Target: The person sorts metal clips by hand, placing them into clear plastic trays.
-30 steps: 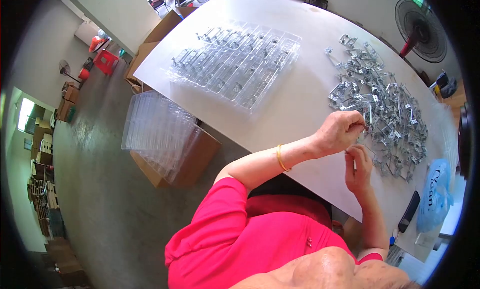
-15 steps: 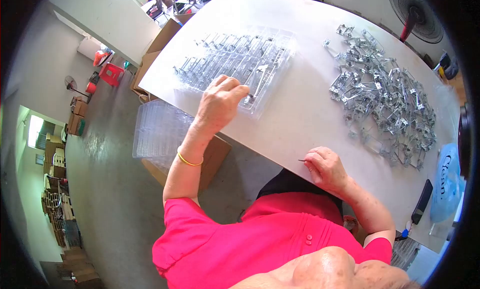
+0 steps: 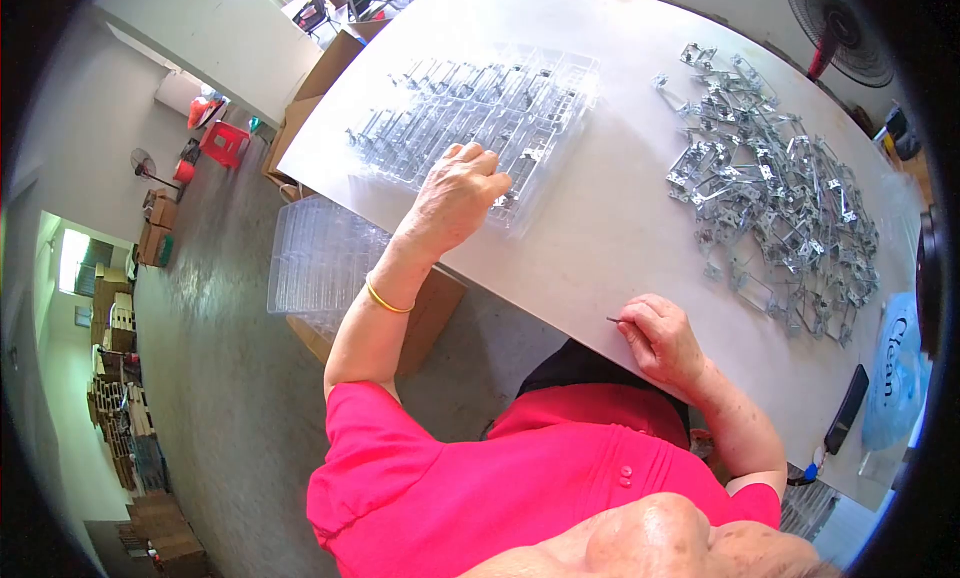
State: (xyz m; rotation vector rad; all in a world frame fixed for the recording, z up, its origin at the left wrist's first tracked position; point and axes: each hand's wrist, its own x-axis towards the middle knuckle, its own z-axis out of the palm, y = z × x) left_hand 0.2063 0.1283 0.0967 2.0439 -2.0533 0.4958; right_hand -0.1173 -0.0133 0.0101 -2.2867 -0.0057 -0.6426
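Observation:
Over the near corner of a clear plastic tray [image 3: 575, 128], my left hand [image 3: 462, 193] has its fingers closed in a pinch. The shiny end of a metal bracket [image 3: 499, 202] shows at the fingertips, partly hidden by them. Rows of similar metal brackets [image 3: 430, 118] lie in the tray's compartments. My right hand [image 3: 660, 343] rests by the table's near edge, thumb and forefinger pinched on a thin dark pin [image 3: 613, 320]. Its tip points left, and the rest is hidden in the fingers.
Loose metal brackets [image 3: 770, 198] form a large pile on the right of the white table [image 3: 580, 248]. Empty clear trays [image 3: 325, 258] are stacked over a cardboard box [image 3: 430, 313] below the left edge. A black phone-like object [image 3: 847, 408] and a blue bag [image 3: 892, 378] sit far right.
My left hand has shifted slightly right and down at the tray corner, and the bracket beside it now lies flatter in the tray. My right hand keeps its pinch on the pin, almost unmoved.

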